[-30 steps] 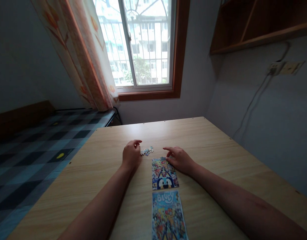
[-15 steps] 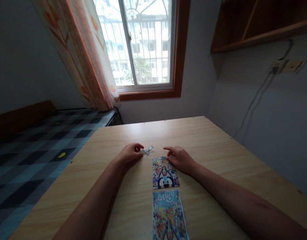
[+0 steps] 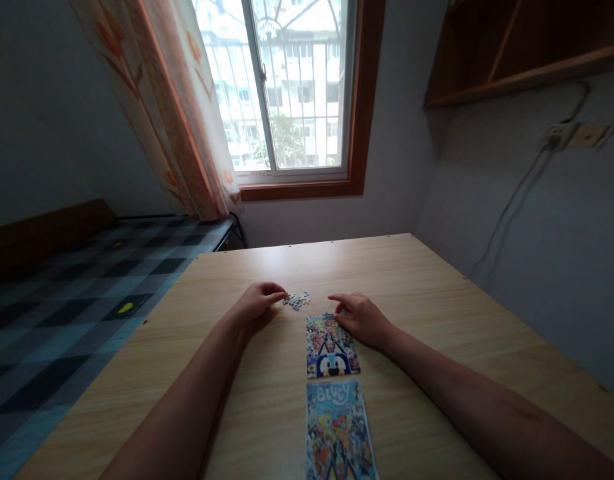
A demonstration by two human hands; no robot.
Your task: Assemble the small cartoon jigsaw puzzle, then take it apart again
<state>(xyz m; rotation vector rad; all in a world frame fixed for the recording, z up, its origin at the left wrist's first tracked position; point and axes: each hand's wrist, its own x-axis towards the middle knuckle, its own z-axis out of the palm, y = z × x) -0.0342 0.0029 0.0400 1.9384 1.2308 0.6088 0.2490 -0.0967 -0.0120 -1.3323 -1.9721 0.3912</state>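
My left hand (image 3: 257, 303) rests on the wooden table (image 3: 437, 313), its fingertips pinched at the edge of a small heap of loose puzzle pieces (image 3: 297, 301). I cannot tell whether a piece is between the fingers. My right hand (image 3: 361, 319) lies flat with fingers spread on the top right corner of the partly built jigsaw (image 3: 331, 347), which shows a blue cartoon dog. Just in front of it, nearer to me, lies the printed reference picture (image 3: 338, 430) with the same design.
A window (image 3: 291, 87) with an orange-patterned curtain (image 3: 171, 113) is behind the table. A bed with a blue checked cover (image 3: 77, 293) runs along the left. A wooden shelf (image 3: 517, 47) and a wall socket with cable (image 3: 557, 137) are on the right wall.
My left hand has turned and stretched forward from beside the loose pieces until its fingertips reach them. My right hand has stayed on the jigsaw.
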